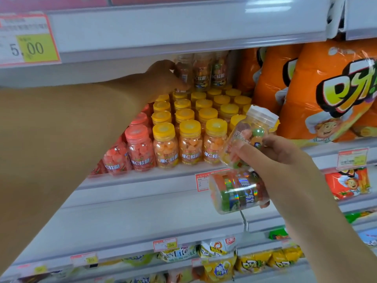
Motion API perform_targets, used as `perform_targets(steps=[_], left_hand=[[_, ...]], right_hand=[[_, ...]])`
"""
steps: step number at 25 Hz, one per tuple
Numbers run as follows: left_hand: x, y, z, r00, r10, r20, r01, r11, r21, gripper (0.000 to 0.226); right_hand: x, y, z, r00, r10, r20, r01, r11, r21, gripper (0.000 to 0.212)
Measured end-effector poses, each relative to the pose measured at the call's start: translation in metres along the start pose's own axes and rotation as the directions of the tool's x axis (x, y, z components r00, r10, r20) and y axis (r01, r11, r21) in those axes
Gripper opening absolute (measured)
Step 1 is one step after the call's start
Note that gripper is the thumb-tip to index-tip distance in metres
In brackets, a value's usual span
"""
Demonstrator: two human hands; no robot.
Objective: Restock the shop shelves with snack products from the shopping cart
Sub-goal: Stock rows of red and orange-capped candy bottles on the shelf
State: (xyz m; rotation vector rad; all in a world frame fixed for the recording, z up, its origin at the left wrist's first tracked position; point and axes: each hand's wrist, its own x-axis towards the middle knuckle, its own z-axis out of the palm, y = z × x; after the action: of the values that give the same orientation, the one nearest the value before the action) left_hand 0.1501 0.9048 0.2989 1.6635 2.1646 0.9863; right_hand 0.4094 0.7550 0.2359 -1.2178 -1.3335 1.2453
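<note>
My left hand [163, 78] reaches deep into the shelf and grips a clear candy jar [183, 75] that stands on top of the yellow-lidded jars [189, 127], next to two more stacked jars [210, 72]. My right hand [273, 154] is in front of the shelf edge and holds two clear jars of mixed gummies: an upper jar with a white lid [248, 131], tilted, and a lower jar [236, 190] lying sideways under my palm. Red-lidded jars [138, 144] fill the row to the left.
Large orange snack bags [326, 88] stand to the right of the jars. The shelf above [183, 27] hangs low over the stacked jars and carries a 5.00 price tag [28, 39]. Lower shelves [163, 217] hold yellow snack packets [220, 260] and a red bag [346, 184].
</note>
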Motion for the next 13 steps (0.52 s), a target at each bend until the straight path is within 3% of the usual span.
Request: perform_targets(steps=[4,7,9,11,13], left_hand=[[-0.015,0.002,-0.003,0.997,-0.054,-0.056,0.055,0.998,0.024,0.083],[-0.072,0.013,-0.014,0.974,0.084,-0.209,-0.081,0.996,0.025,0.042],[-0.117,0.021,-0.021,0.977,0.208,-0.041,-0.212,0.968,-0.137,0.020],[-0.153,0.034,-0.025,0.895,0.338,0.290,-0.228,0.908,-0.352,0.032],[-0.162,0.038,-0.027,0.810,0.393,0.437,-0.172,0.870,-0.463,0.044]], right_hand=[[0.002,-0.003,-0.002,1.000,-0.011,0.004,0.011,1.000,0.002,0.024],[0.000,-0.008,-0.004,0.998,-0.026,0.059,0.029,0.998,-0.051,0.024],[-0.001,-0.014,-0.001,0.990,-0.046,0.130,0.057,0.996,-0.075,0.025],[0.000,-0.022,0.006,0.977,-0.072,0.201,0.089,0.993,-0.079,0.026],[0.003,-0.029,0.016,0.969,-0.098,0.226,0.121,0.988,-0.093,0.027]])
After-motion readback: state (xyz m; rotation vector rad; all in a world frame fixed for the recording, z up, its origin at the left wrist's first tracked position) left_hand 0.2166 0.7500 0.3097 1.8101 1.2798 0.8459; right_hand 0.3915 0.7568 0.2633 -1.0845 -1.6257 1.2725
